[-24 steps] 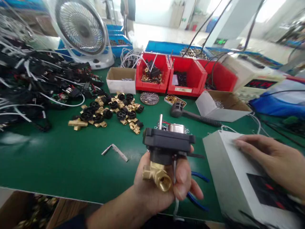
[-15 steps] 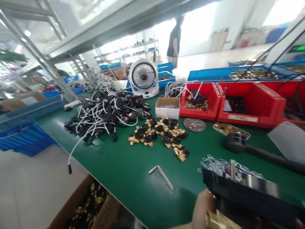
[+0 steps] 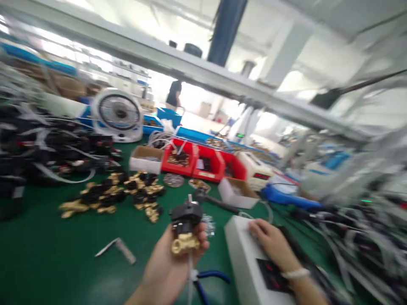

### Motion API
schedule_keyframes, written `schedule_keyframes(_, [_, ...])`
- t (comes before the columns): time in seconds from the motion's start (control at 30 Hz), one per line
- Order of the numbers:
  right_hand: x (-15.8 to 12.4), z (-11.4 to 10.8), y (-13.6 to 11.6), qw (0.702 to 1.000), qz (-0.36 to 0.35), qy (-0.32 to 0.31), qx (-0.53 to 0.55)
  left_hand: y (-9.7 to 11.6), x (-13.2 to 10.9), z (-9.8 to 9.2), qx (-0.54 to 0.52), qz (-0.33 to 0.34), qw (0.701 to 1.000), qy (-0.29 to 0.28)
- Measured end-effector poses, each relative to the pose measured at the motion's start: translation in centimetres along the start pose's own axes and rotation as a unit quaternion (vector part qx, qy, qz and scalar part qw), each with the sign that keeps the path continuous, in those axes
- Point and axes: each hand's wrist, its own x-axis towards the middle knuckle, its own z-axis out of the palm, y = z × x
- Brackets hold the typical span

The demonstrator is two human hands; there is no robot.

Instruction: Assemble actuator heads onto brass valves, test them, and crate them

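- Though much of the view is blurred, the left grip [image 3: 171,264] is plainly closed around a valve [image 3: 185,245], with the fingers wrapped about its brass body.
- Held upright in that grip, clear of the green table [image 3: 47,258], the valve carries a black actuator [image 3: 187,214] on top. A thin pale lead hangs from it past the palm.
- The right grip [image 3: 270,243] lies spread and flat, palm down, on a white box [image 3: 241,258] just right of the valve. It pinches nothing, and a pale band circles its wrist.
- A dark panel with red digits shows on the box's top, beside that wrist.
- Blue-handled pliers [image 3: 208,279] lie on the table low between the two grips, just below the left one.
- A bent metal bracket [image 3: 116,250] lies flat to the left of the left grip, apart from it.
- Beyond the left grip is a heap of brass fittings [image 3: 117,195] with black caps. Farther off stand red bins [image 3: 203,163], a cardboard box [image 3: 146,159] and a white fan [image 3: 117,114].
- A black-handled tool [image 3: 216,202] lies just beyond the valve, near an open carton [image 3: 237,192].
- Well to the left of the left grip sits a pile of black units [image 3: 47,152] with white cables.
- A person [image 3: 174,94] stands far beyond the bins.
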Motion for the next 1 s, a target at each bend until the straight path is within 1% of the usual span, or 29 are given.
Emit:
schedule_keyframes(0.03, [0.2, -1.4, 0.7, 1.0, 0.009, 0.006, -0.02, 0.2, -0.1, 0.3, 0.01, 0.031, 0.999, 0.034])
schedule_keyframes(0.1, [0.2, -3.2, 1.5, 0.999, 0.021, 0.016, -0.041, 0.4, -0.5, 0.7, 0.023, 0.012, 0.999, 0.048])
schedule_keyframes(0.13, [0.2, -3.6, 1.5, 0.999, 0.024, 0.019, -0.042, 0.4, -1.0, 0.8, 0.025, -0.007, 0.999, 0.046])
schedule_keyframes(0.2, [0.1, -3.6, 1.1, 0.999, 0.03, 0.017, -0.033, 0.5, -2.5, 1.1, 0.025, -0.046, 0.998, 0.025])
schedule_keyframes(0.27, [0.1, -3.2, 0.7, 0.999, 0.035, 0.008, -0.018, 0.8, -4.1, 1.3, 0.024, -0.057, 0.998, -0.007])
schedule_keyframes(0.37, [0.3, -2.9, 0.4, 0.999, 0.042, -0.002, -0.005, 1.5, -5.5, 1.1, 0.015, -0.046, 0.996, -0.072])
schedule_keyframes(0.5, [0.6, -3.2, 0.5, 0.999, 0.051, -0.002, -0.01, 1.9, -5.9, 0.1, 0.009, -0.075, 0.978, -0.196])
schedule_keyframes(0.53, [0.6, -3.3, 0.6, 0.998, 0.054, -0.002, -0.013, 1.8, -5.8, -0.2, 0.012, -0.086, 0.971, -0.221])
schedule_keyframes(0.6, [0.7, -3.3, 0.7, 0.998, 0.059, -0.003, -0.016, 1.7, -5.5, -0.6, 0.017, -0.108, 0.962, -0.251])
schedule_keyframes(0.73, [0.7, -3.0, 0.9, 0.998, 0.067, -0.004, -0.021, 1.5, -5.2, -1.0, 0.013, -0.14, 0.954, -0.265])
schedule_keyframes(1.0, [0.7, -2.9, 0.9, 0.997, 0.072, 0.001, -0.02, 1.7, -5.5, -0.8, 0.012, -0.17, 0.956, -0.237])
